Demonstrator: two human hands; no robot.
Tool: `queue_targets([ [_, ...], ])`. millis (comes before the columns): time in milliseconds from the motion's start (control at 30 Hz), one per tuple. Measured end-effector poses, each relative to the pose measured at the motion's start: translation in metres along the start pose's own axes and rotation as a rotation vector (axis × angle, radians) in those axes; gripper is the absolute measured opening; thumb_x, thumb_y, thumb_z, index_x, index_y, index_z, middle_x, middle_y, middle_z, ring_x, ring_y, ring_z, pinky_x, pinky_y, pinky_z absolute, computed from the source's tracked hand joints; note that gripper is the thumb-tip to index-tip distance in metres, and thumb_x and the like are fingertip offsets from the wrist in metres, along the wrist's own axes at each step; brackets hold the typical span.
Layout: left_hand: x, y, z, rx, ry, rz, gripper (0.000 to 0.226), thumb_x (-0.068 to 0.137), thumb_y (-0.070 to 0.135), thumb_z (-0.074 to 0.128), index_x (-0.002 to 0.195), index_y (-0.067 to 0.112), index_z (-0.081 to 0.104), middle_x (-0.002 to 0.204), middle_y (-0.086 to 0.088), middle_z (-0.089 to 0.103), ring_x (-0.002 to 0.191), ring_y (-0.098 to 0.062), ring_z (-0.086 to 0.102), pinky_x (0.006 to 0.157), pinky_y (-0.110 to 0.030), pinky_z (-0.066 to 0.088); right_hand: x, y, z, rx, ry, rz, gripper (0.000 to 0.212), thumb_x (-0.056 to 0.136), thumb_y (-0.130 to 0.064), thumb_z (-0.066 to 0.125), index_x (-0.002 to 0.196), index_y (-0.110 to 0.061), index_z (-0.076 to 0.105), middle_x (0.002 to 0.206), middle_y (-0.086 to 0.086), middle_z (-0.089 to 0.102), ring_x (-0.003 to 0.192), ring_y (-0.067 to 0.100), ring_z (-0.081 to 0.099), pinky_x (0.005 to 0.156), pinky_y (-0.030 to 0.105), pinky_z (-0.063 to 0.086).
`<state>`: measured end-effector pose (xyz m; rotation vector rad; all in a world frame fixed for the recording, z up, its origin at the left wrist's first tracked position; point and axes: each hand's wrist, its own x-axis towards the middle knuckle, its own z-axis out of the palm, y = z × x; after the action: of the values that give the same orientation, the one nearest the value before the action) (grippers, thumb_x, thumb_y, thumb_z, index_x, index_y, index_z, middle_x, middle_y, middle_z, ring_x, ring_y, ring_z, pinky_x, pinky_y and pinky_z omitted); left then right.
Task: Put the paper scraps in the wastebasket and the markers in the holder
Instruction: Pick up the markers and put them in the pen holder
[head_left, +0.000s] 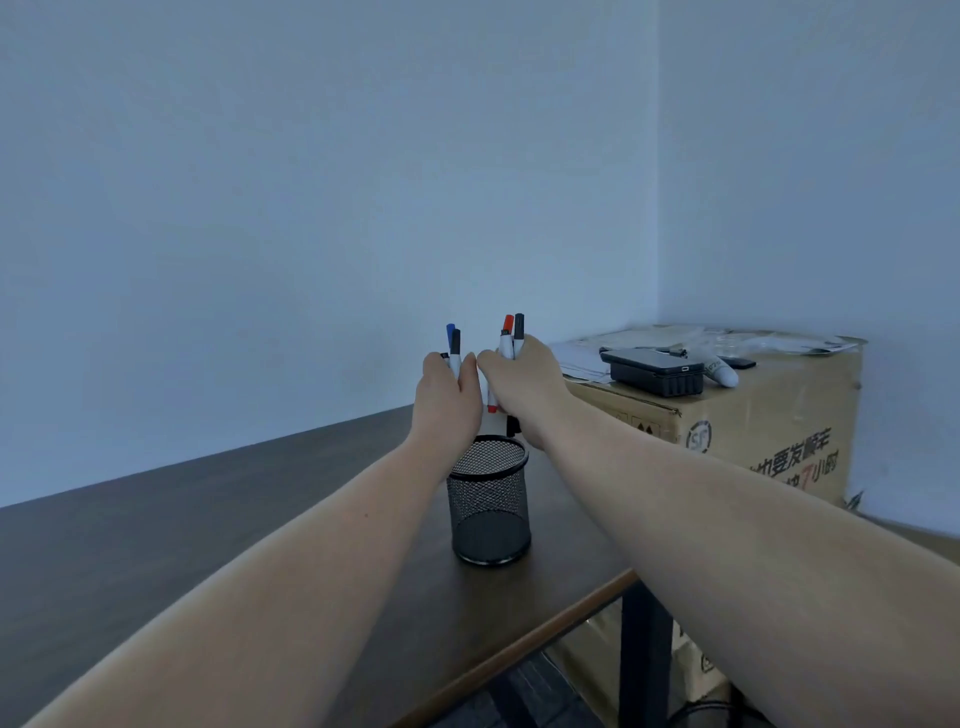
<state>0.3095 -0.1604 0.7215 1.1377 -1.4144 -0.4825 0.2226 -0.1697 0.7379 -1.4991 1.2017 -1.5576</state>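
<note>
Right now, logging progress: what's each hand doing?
Left hand: gripping blue and black markers.
Right hand: gripping red and black markers.

Pale blue-grey walls (311, 182) fill the upper 2 thirds of the frame and meet in a corner (658, 208) right of centre. A dark wood-grain table (182, 519) with a lighter edge runs across the lower left, and 1 dark leg (644, 649) shows at lower right. A cardboard box (753, 441) printed with dark characters and a red 7 stands at centre right, carrying papers (587, 353) and a black device (654, 371). The light is dim and even.
</note>
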Motion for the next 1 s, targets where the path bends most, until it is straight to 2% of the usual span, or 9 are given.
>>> queue_targets([
  [233, 0.001, -0.017, 0.004, 0.067, 0.006, -0.022, 0.027, 0.099, 0.028, 0.036, 0.078, 0.012, 0.033, 0.069, 0.002, 0.040, 0.057, -0.011, 0.036, 0.051, -0.025, 0.028, 0.008, 0.025, 0.015, 0.019, -0.009, 0.024, 0.011, 0.078, -0.022, 0.052, 0.076, -0.012, 0.046, 0.070, 0.008, 0.047, 0.064, 0.020, 0.045, 0.055, 0.026, 0.040],
  [333, 0.004, -0.019, 0.005, 0.089, -0.003, -0.049, 0.025, 0.099, 0.030, 0.035, 0.088, 0.007, 0.036, 0.072, 0.001, 0.043, 0.061, -0.013, 0.040, 0.054, -0.029, 0.031, 0.011, 0.032, 0.019, 0.036, -0.018, 0.051, 0.021, 0.072, -0.030, 0.054, 0.083, -0.012, 0.052, 0.077, 0.009, 0.052, 0.069, 0.020, 0.050, 0.062, 0.031, 0.044],
  [467, 0.006, -0.027, 0.005, 0.145, -0.034, -0.074, 0.028, 0.099, 0.034, 0.033, 0.091, 0.007, 0.037, 0.076, -0.001, 0.044, 0.071, -0.020, 0.042, 0.066, -0.031, 0.033, 0.010, 0.034, 0.015, 0.007, -0.039, 0.042, 0.011, 0.084, -0.019, 0.054, 0.079, -0.014, 0.046, 0.071, 0.005, 0.046, 0.065, 0.018, 0.045, 0.058, 0.027, 0.038],
  [533, 0.005, -0.031, 0.004, 0.185, -0.049, -0.080, 0.029, 0.099, 0.035, 0.032, 0.091, 0.007, 0.037, 0.074, -0.001, 0.043, 0.071, -0.021, 0.041, 0.067, -0.031, 0.034, 0.013, 0.036, 0.012, -0.041, -0.071, 0.043, 0.020, 0.087, -0.017, 0.052, 0.072, -0.016, 0.040, 0.067, 0.001, 0.042, 0.061, 0.016, 0.041, 0.057, 0.026, 0.036],
  [633, 0.005, -0.034, 0.004, 0.182, -0.067, -0.087, 0.030, 0.099, 0.036, 0.032, 0.090, 0.007, 0.038, 0.072, -0.001, 0.042, 0.066, -0.018, 0.040, 0.062, -0.031, 0.033, 0.014, 0.035, 0.010, -0.100, -0.102, 0.036, 0.025, 0.087, -0.019, 0.053, 0.068, -0.017, 0.037, 0.066, 0.000, 0.041, 0.062, 0.016, 0.041, 0.061, 0.028, 0.042],
  [700, 0.007, -0.034, 0.005, 0.150, -0.076, -0.090, 0.031, 0.098, 0.037, 0.033, 0.084, 0.011, 0.037, 0.073, -0.002, 0.043, 0.067, -0.020, 0.041, 0.064, -0.031, 0.036, 0.014, 0.033, 0.007, -0.129, -0.118, 0.040, 0.026, 0.088, -0.022, 0.053, 0.069, -0.018, 0.037, 0.068, 0.000, 0.042, 0.061, 0.015, 0.042, 0.051, 0.019, 0.040],
  [767, 0.008, -0.034, 0.006, 0.128, -0.078, -0.089, 0.031, 0.098, 0.040, 0.034, 0.078, 0.015, 0.035, 0.075, -0.001, 0.044, 0.072, -0.023, 0.044, 0.070, -0.034, 0.041, 0.013, 0.032, 0.002, -0.161, -0.127, 0.026, 0.028, 0.090, -0.026, 0.052, 0.068, -0.018, 0.036, 0.064, -0.002, 0.039, 0.056, 0.013, 0.036, 0.041, 0.018, 0.032],
  [833, 0.008, -0.032, 0.010, 0.123, -0.077, -0.090, 0.031, 0.097, 0.040, 0.035, 0.083, 0.013, 0.037, 0.077, -0.002, 0.045, 0.076, -0.025, 0.046, 0.075, -0.037, 0.044, 0.011, 0.035, -0.001, -0.151, -0.128, 0.035, 0.026, 0.091, -0.030, 0.050, 0.071, -0.018, 0.039, 0.065, -0.002, 0.039, 0.056, 0.012, 0.035, 0.048, 0.024, 0.029],
  [1000, 0.005, -0.031, 0.020, 0.169, -0.116, -0.069, 0.030, 0.098, 0.036, 0.034, 0.090, 0.007, 0.038, 0.089, -0.012, 0.052, 0.083, -0.031, 0.053, 0.078, -0.041, 0.045, 0.003, 0.047, -0.005, -0.047, -0.123, 0.087, 0.026, 0.092, -0.036, 0.048, 0.074, -0.018, 0.046, 0.068, -0.003, 0.045, 0.060, 0.012, 0.040, 0.056, 0.025, 0.032],
])
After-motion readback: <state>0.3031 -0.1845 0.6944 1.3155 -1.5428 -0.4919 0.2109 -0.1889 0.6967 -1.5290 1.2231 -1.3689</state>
